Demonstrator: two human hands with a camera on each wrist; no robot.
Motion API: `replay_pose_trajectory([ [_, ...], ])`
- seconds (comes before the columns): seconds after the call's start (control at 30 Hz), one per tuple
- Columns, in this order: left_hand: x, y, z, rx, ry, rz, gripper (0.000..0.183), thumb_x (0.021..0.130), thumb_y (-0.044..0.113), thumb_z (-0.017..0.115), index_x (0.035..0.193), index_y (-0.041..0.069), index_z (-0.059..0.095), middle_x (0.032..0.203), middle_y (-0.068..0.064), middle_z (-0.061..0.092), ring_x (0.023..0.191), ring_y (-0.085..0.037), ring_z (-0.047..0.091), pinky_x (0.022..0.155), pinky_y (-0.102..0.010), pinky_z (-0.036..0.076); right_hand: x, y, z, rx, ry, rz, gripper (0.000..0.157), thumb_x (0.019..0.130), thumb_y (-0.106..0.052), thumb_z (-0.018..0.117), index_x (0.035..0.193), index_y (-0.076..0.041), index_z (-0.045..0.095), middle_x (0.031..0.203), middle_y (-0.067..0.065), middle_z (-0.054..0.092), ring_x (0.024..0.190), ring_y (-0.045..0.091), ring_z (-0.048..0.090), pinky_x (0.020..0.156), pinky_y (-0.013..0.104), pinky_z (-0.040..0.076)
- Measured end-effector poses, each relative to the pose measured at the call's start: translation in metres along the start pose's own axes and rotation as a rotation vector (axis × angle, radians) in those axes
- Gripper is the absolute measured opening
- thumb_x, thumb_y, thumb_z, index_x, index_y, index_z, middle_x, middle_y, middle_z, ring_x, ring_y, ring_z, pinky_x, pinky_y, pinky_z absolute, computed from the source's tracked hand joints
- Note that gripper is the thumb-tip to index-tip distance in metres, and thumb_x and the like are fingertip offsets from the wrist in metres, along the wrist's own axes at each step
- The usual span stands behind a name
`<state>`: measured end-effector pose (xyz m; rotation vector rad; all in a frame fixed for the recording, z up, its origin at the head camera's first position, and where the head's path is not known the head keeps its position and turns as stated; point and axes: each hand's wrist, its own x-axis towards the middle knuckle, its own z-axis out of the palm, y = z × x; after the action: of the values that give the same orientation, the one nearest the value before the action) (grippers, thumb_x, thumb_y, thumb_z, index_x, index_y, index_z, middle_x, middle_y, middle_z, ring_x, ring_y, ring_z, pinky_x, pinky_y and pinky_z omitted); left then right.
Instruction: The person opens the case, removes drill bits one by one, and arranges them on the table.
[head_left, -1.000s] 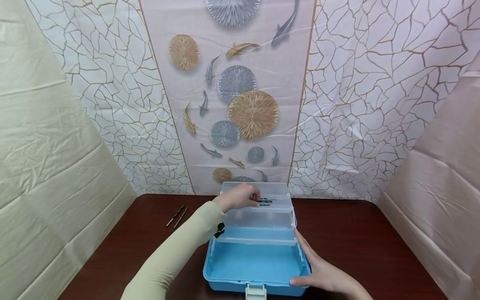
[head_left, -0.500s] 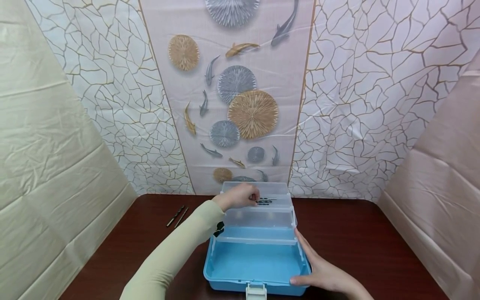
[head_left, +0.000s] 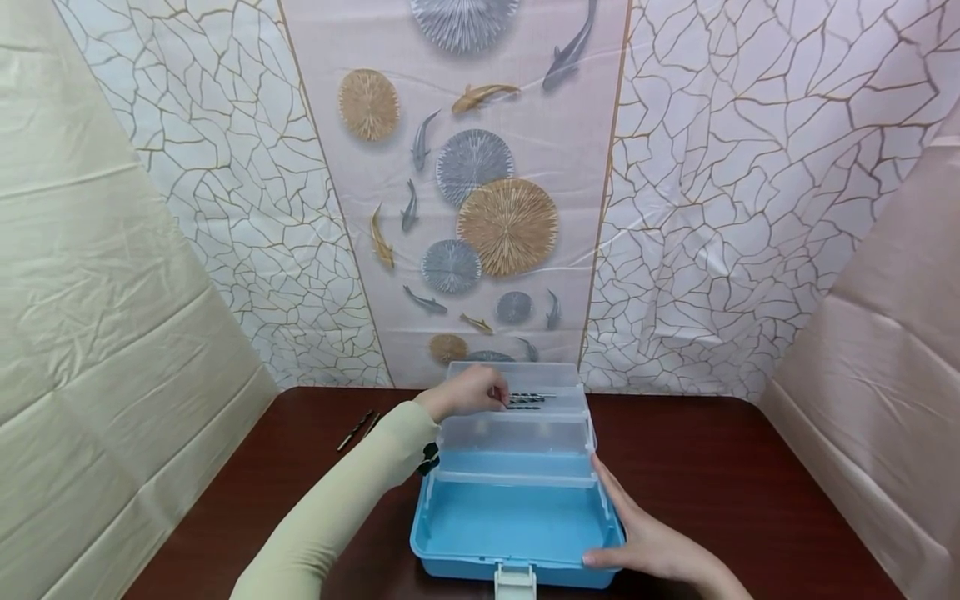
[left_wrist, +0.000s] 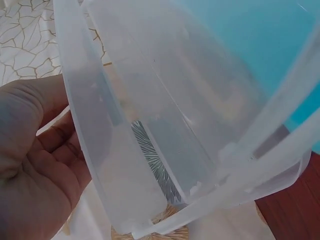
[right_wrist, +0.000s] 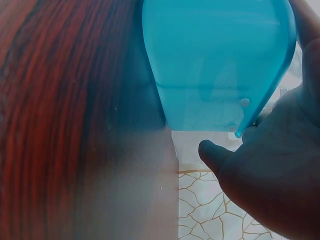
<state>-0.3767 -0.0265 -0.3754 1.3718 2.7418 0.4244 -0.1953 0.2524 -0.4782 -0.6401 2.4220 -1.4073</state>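
Observation:
A light-blue toolbox (head_left: 517,521) stands unfolded on the table, its translucent trays (head_left: 517,433) raised in steps behind it. Several dark drill bits (head_left: 529,400) lie in the top tray. My left hand (head_left: 468,392) is at that tray's left part, loosely curled fingertips beside the bits' left ends. In the left wrist view the translucent tray wall (left_wrist: 95,120) partly covers the fingers of this hand (left_wrist: 45,155); no bit shows in it. My right hand (head_left: 648,533) rests along the toolbox's right side with fingers extended, thumb at the front corner. In the right wrist view its thumb (right_wrist: 215,155) is straight.
Two more drill bits (head_left: 355,431) lie on the dark red wooden table (head_left: 712,475) at the left, one partly behind the left sleeve (head_left: 352,492). A white latch (head_left: 515,581) hangs at the toolbox's front. A patterned cloth (head_left: 480,317) hangs behind the table.
My left hand has drawn slightly left from the drill bits, leaving more of their left ends visible. The left sleeve now covers more of one table bit. My right hand stays put.

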Motion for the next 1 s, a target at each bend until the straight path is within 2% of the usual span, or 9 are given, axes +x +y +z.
replay_pose_trajectory([
  [0.43,0.000,0.012,-0.002,0.044,-0.024,-0.072,0.007,0.088,0.013,0.065,0.081,0.013,0.067,0.075,0.009,0.058,0.070,-0.006,0.055,0.067,-0.022,0.046,0.000,0.000,0.001,-0.020,0.020,-0.031,0.111,0.080,-0.023,0.074,0.148,-0.027,-0.013,0.152,0.003,-0.018,0.135,0.029,-0.012,0.100,0.066,0.005],
  [0.63,0.005,0.019,-0.001,0.078,-0.024,-0.039,0.003,0.087,0.016,0.067,0.087,0.013,0.068,0.080,0.008,0.060,0.074,-0.006,0.055,0.068,-0.021,0.046,-0.001,0.001,-0.001,-0.003,0.011,0.002,0.110,0.081,-0.022,0.073,0.147,-0.029,-0.014,0.152,0.003,-0.019,0.134,0.028,-0.013,0.100,0.066,0.004],
  [0.83,0.014,0.025,0.001,0.088,-0.028,-0.005,0.009,0.089,0.015,0.065,0.095,0.015,0.070,0.087,0.007,0.062,0.079,-0.005,0.056,0.070,-0.020,0.045,-0.001,-0.001,0.000,0.012,0.004,0.000,0.109,0.082,-0.018,0.072,0.147,-0.028,-0.015,0.152,0.006,-0.019,0.134,0.032,-0.014,0.099,0.067,0.004],
  [1.0,0.016,0.025,0.003,0.071,-0.022,0.004,0.012,0.091,0.012,0.061,0.098,0.014,0.070,0.091,0.005,0.063,0.080,-0.005,0.057,0.071,-0.018,0.046,0.002,-0.003,0.000,0.022,-0.010,0.007,0.109,0.083,-0.017,0.072,0.147,-0.029,-0.015,0.151,0.006,-0.020,0.134,0.032,-0.015,0.099,0.068,0.005],
])
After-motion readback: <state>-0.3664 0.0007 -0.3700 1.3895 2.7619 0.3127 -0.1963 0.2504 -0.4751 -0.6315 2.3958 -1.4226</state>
